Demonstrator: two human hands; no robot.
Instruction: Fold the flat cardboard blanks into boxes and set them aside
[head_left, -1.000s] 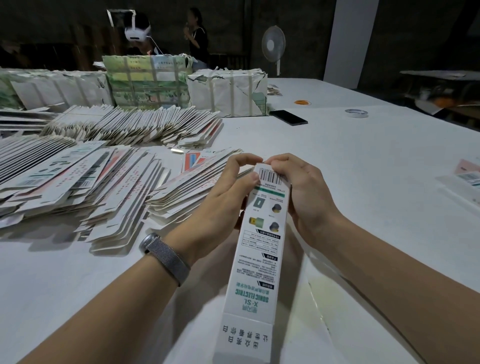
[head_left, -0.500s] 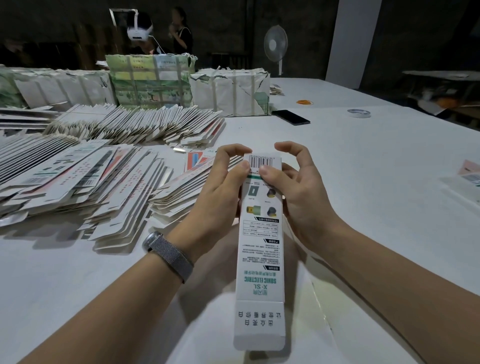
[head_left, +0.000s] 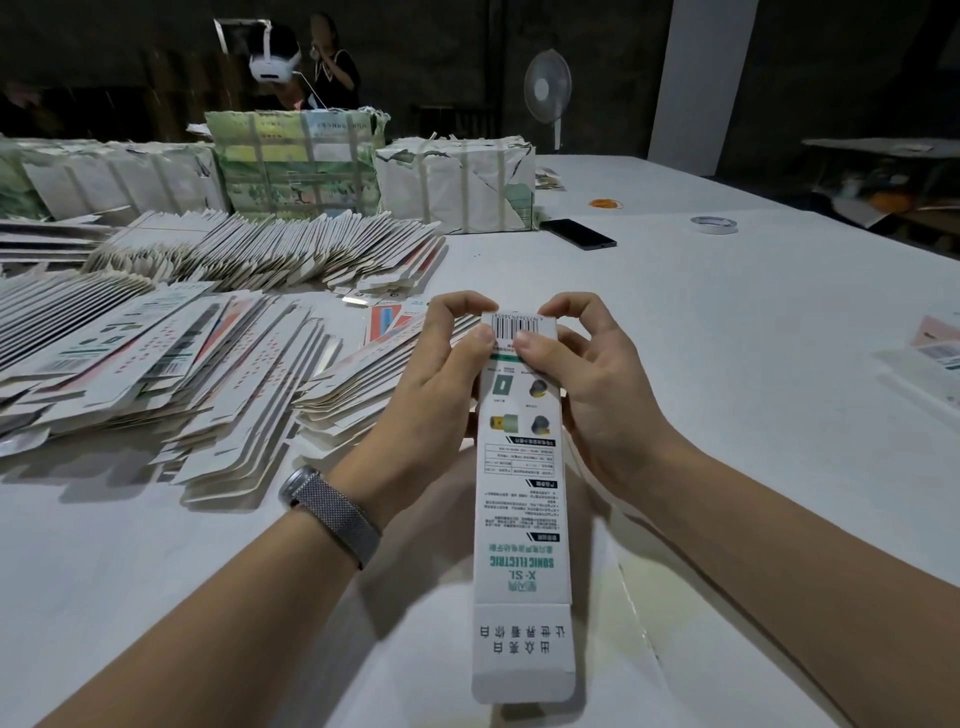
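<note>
At centre, your left hand (head_left: 441, 384) and right hand (head_left: 587, 379) pinch the box (head_left: 522, 493), raised over the desk (head_left: 727, 364), closing its far end. Near flap remains open; heaps of blanks (head_left: 156, 353) wait at ten o'clock.

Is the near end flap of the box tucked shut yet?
No. The near flap of the box sticks straight out, while both hands, left and right, pinch the far end.
</note>
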